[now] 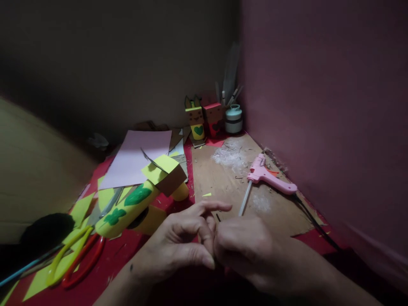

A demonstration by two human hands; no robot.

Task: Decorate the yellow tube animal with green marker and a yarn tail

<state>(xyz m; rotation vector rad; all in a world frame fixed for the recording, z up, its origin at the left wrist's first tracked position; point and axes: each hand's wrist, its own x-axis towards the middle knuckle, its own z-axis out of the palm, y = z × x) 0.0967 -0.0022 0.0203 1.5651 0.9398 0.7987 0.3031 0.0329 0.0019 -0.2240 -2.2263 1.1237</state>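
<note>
Both hands meet at the front of the table, knuckles touching. My left hand (188, 238) has its index finger stretched over the top, the other fingers curled in and the thumb below. My right hand (245, 244) is closed in a pinch against it. What they hold is hidden; a tiny dark sliver (218, 217) shows just above the place where they meet. Left of them a yellow paper figure (127, 208) with green painted shapes leans at a slant, its boxy brown cardboard head (170, 178) topped in yellow. A pink glue gun (263, 175) lies beyond my right hand.
Scissors (68, 259) with yellow and red handles lie at left among yellow paper scraps. Behind are a lilac sheet (137, 153), a yellow figure (196, 123), a red figure (214, 121) and a pale jar (233, 119). Cardboard (216, 170) covers the right, beside a wall (325, 106).
</note>
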